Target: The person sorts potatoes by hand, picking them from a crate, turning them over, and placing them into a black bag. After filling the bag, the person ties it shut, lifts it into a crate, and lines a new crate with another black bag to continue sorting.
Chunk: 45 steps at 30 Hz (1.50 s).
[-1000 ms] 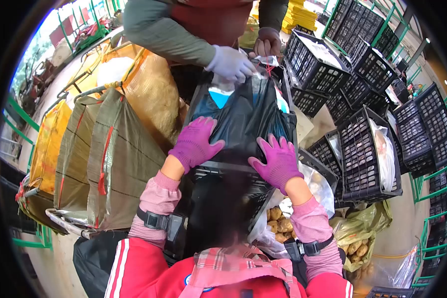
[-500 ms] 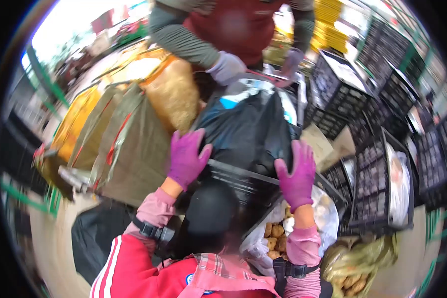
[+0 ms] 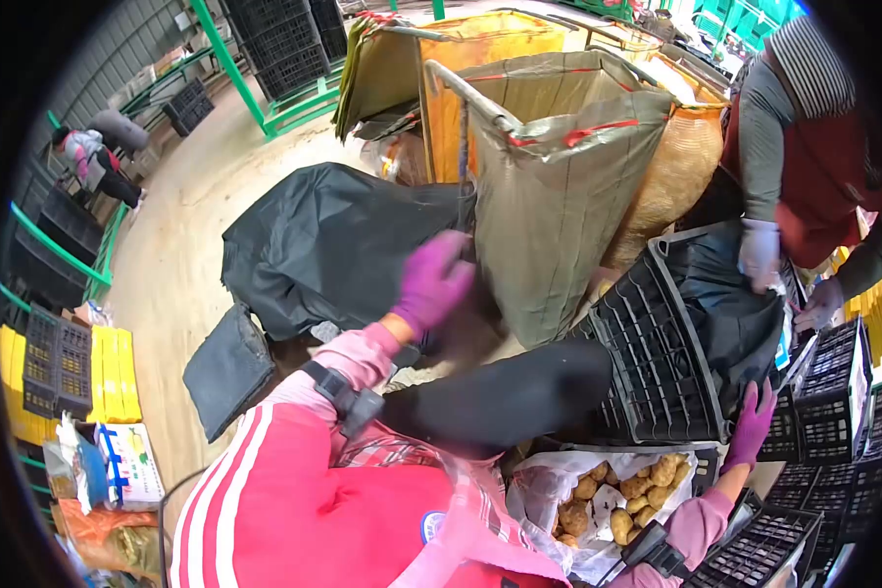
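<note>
My left hand point(image 3: 436, 284), in a purple glove, is raised in front of the grey-green sack point(image 3: 559, 186) and beside a black cloth point(image 3: 333, 255). Its fingers are apart and slightly blurred, with nothing visible in them. My right hand point(image 3: 752, 428), gloved alike, rests with fingers stretched out by the near corner of a black plastic crate point(image 3: 647, 343). Black sheeting point(image 3: 730, 314) covers that crate's top. Below it stands a lined crate of potatoes point(image 3: 640, 497), partly behind my right forearm. Across the crate, a co-worker's pale-gloved hand point(image 3: 759, 253) touches the sheeting.
A filled orange mesh sack point(image 3: 661, 176) stands behind the grey-green one. Black crates point(image 3: 833, 392) crowd the right side. A dark flat pad point(image 3: 228, 370) lies at left on the floor. Stacked crates point(image 3: 276, 44) and another person point(image 3: 98, 167) are further back.
My view has swung left. My left hand has come off the crate and moved leftward toward the black cloth; my right hand stays by the crate. The co-worker remains at its far side.
</note>
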Available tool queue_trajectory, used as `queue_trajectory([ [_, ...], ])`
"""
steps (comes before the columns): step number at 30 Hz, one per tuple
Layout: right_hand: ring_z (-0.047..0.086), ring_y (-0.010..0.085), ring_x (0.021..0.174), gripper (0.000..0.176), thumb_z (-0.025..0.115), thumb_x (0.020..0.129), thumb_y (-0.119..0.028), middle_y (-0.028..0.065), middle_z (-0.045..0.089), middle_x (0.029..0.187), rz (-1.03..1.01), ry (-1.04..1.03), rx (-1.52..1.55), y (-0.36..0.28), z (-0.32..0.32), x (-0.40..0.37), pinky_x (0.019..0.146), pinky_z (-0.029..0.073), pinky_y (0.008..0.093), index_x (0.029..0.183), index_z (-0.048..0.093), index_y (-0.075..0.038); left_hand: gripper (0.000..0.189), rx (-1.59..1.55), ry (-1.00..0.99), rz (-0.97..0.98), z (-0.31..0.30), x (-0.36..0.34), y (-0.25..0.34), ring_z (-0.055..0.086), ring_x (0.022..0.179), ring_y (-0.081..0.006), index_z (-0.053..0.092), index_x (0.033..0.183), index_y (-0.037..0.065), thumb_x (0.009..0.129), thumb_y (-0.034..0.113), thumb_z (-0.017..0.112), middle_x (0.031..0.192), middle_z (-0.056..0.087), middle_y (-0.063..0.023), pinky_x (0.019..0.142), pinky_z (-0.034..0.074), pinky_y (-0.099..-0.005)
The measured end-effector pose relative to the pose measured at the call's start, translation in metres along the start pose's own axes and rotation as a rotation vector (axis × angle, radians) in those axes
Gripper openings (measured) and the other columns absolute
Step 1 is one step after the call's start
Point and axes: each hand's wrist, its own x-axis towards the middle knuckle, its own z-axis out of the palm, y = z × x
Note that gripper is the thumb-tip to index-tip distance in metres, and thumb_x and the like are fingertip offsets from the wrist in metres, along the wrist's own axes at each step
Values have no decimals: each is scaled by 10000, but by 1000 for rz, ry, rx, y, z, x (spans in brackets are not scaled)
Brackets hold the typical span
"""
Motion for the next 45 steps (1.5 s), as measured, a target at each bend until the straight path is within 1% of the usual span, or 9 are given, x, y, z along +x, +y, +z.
queue_trajectory([
  [6, 485, 315, 1329, 536, 605, 967, -216, 189, 512, 1437, -46, 215, 66, 7, -19, -74, 1120, 352, 394, 1426, 461, 21, 633, 498, -183, -472, -22, -27, -216, 557, 1180, -344, 595, 1291, 150, 817, 560, 676, 1294, 591, -112, 994, 466, -446],
  [14, 574, 323, 1218, 444, 669, 919, -185, 190, 620, 1286, 26, 253, -99, -98, -54, -133, 1049, 423, 381, 1311, 576, 2, 371, 85, 170, -486, -19, 12, -266, 692, 937, -272, 715, 1111, 5, 939, 328, 655, 1062, 730, -141, 862, 516, -367],
  [20, 632, 168, 1107, 417, 646, 916, -85, 131, 648, 1266, -31, -61, 445, -210, -5, -132, 980, 482, 322, 1320, 585, 0, 141, -356, 198, -245, -112, 62, -70, 568, 766, -59, 710, 922, -42, 882, 87, 750, 815, 661, -1, 709, 474, -225],
  [25, 604, 157, 1190, 427, 629, 935, -107, 136, 660, 1269, -59, -833, 821, -340, 74, -149, 1005, 462, 283, 1337, 563, 22, 169, -477, -17, 74, -113, 42, 19, 638, 827, -139, 693, 972, -68, 880, 72, 715, 953, 705, -110, 769, 515, -289],
  [30, 647, 123, 1037, 424, 669, 937, -193, 91, 707, 1146, 12, -929, 1127, -367, 90, -149, 904, 498, 271, 1289, 592, 30, 231, -764, -245, -126, -88, 17, 68, 646, 894, -168, 684, 1034, -41, 843, 75, 744, 1061, 690, -130, 800, 521, -295],
  [34, 652, 105, 841, 337, 690, 919, -206, 60, 720, 930, -106, -541, 770, -346, 76, -145, 776, 526, 259, 1159, 672, 30, 288, -572, -232, 216, -77, 25, 89, 546, 639, -169, 531, 721, 28, 782, 60, 811, 741, 541, -78, 587, 437, -293],
  [37, 554, 45, 732, 254, 696, 905, -184, 21, 655, 807, -77, -569, 641, -327, 62, -141, 651, 474, 250, 1042, 669, 28, 173, -485, -598, 296, -77, 19, 108, 658, 771, -278, 666, 865, 59, 822, 164, 796, 885, 658, -113, 697, 543, -356],
  [39, 496, 69, 663, 247, 682, 916, -177, -18, 574, 755, -56, -320, 669, -305, 40, -137, 594, 425, 253, 1026, 660, 42, 213, -698, -304, 486, -72, 19, 120, 692, 891, -309, 695, 1013, 49, 840, 148, 770, 1030, 693, -120, 775, 566, -369],
  [45, 400, 311, 1413, 562, 275, 1032, -265, 225, 438, 1506, -253, 397, 508, -67, -92, -113, 1188, 275, 403, 1448, 406, 89, 808, -271, -376, 609, -82, 72, 122, 437, 1346, -389, 430, 1460, 17, 816, 366, 772, 1461, 466, -220, 1121, 352, -470],
])
